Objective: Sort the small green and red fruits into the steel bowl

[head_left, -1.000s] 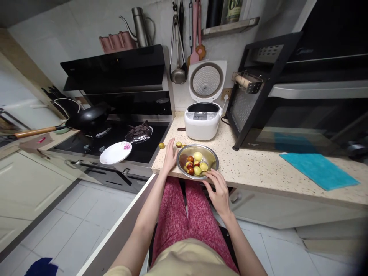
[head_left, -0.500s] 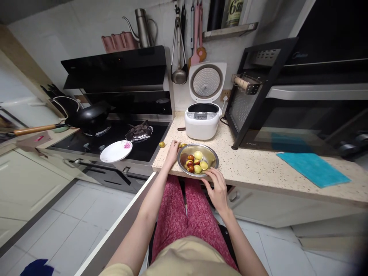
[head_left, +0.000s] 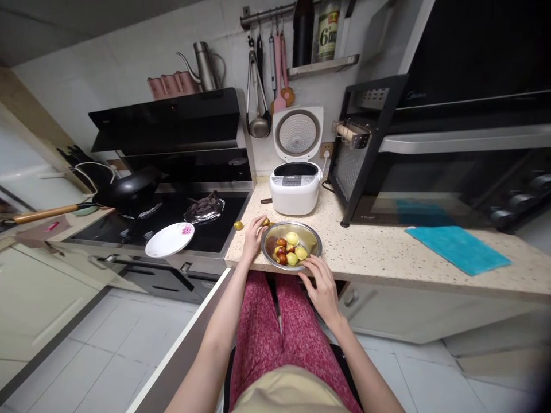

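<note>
The metal bowl (head_left: 311,239) stands upright on the speckled counter (head_left: 370,246), near its front edge and between the two hands. It contains several small fruits (head_left: 291,259), some yellow-green, others reddish brown, gathered mainly toward the near side. The left hand (head_left: 255,241) is just beside the bowl's left rim, its fingers drawn narrow at a yellow-brown fruit (head_left: 266,222); whether the grip is closed on it cannot be told. The right hand (head_left: 322,289) is at the bowl's near right rim, fingers on the edge and thumb lower, a moderate gap between them; a firm pinch cannot be confirmed. A single loose fruit (head_left: 238,225) lies left of the left hand, apart from it. Behind the bowl stands a white rice cooker (head_left: 295,198), lid raised. A floral-marked white plate (head_left: 169,241) sits at the front of the black stove (head_left: 172,213).
</note>
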`<state>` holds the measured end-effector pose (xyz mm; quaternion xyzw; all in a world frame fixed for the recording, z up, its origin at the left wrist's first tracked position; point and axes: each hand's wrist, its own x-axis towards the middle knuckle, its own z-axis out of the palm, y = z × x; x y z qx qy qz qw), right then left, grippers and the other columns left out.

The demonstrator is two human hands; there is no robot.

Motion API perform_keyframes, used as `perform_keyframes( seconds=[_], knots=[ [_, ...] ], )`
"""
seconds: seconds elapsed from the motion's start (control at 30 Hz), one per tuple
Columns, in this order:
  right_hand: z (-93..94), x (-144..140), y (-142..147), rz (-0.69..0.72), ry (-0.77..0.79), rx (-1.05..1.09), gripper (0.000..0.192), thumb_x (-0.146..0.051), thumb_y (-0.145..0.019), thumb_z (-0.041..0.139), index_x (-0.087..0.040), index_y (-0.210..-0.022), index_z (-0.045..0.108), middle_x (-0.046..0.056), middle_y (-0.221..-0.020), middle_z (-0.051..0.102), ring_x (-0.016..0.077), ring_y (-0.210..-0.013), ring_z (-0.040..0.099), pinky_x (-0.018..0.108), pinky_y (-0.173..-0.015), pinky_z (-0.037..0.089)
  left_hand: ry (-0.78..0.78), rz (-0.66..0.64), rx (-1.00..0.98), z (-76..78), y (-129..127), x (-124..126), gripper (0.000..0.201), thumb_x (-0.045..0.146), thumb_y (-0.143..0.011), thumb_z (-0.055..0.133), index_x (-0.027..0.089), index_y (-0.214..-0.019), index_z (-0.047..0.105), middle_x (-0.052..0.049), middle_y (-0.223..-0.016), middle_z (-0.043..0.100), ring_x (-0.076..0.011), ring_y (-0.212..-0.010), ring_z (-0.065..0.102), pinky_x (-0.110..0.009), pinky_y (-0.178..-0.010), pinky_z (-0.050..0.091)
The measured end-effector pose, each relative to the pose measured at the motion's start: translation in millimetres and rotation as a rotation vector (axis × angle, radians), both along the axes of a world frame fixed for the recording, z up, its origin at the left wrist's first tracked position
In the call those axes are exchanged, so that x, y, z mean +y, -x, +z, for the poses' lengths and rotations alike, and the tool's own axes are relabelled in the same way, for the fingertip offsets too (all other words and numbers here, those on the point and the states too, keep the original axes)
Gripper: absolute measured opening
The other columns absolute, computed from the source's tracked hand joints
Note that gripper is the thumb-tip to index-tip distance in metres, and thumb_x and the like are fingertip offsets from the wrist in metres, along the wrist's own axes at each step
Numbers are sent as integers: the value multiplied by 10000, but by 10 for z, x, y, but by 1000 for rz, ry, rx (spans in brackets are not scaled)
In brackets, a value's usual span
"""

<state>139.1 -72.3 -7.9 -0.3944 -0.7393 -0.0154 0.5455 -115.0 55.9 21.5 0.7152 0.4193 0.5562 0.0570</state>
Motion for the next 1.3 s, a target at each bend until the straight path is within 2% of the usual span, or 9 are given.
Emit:
perform_keyframes(
  seconds=[0.17,0.3,0.63,0.87,0.97,1.07,1.17,1.3],
  knots=[
    [-14,1,-1,-3,2,-14,262,-255,-1016,613,-218,-1271,659,119,-1217,719,291,-1227,656,567,-1103,535,-20,-89,-11,30,-1,-17,345,305,-1038,575,236,-1359,685,-126,-1352,696,-247,-1265,662,-431,-1115,529],
    [-25,8,5,-8,3,-3,269,-242,-1012,614,-219,-1276,659,120,-1219,716,291,-1242,647,562,-1108,533,11,-166,-28,51,27,-22,335,313,-1032,586,251,-1336,711,-115,-1385,696,-259,-1294,660,-472,-1140,516],
    [-83,14,32,-19,24,10,308,-247,-1014,604,-230,-1318,650,125,-1267,702,299,-1303,621,557,-1125,525,159,-281,-173,129,30,-72,315,349,-991,634,231,-1251,767,-108,-1390,691,-283,-1330,648,-516,-1195,472],
    [-85,12,43,-32,16,0,322,-226,-1013,598,-230,-1333,635,125,-1274,696,298,-1314,615,551,-1118,535,331,-360,-292,159,45,-112,370,422,-950,688,209,-1240,772,-126,-1436,651,-317,-1393,591,-530,-1227,424],
    [-84,14,54,-42,13,4,316,-224,-1013,595,-230,-1326,637,126,-1265,693,300,-1306,619,557,-1117,533,379,-403,-294,156,60,-122,352,449,-950,677,204,-1166,806,-135,-1381,689,-327,-1360,620,-534,-1204,448],
    [-89,11,64,-43,19,10,319,-216,-1010,595,-227,-1326,637,130,-1261,691,302,-1307,616,551,-1108,539,386,-415,-278,138,67,-119,328,451,-954,661,205,-1089,831,-131,-1325,725,-327,-1324,649,-533,-1183,471],
    [-102,6,71,-29,38,20,345,-208,-1009,590,-235,-1350,630,131,-1277,684,304,-1329,602,537,-1099,546,355,-407,-275,110,64,-100,313,426,-968,640,213,-1100,827,-120,-1323,730,-310,-1316,656,-518,-1188,471],
    [-119,2,76,-23,41,27,369,-207,-1007,587,-242,-1373,619,130,-1285,678,306,-1340,595,535,-1103,544,317,-299,-248,56,61,-51,324,386,-984,617,204,-1186,795,-116,-1319,736,-287,-1309,660,-499,-1200,464]
  ],
)
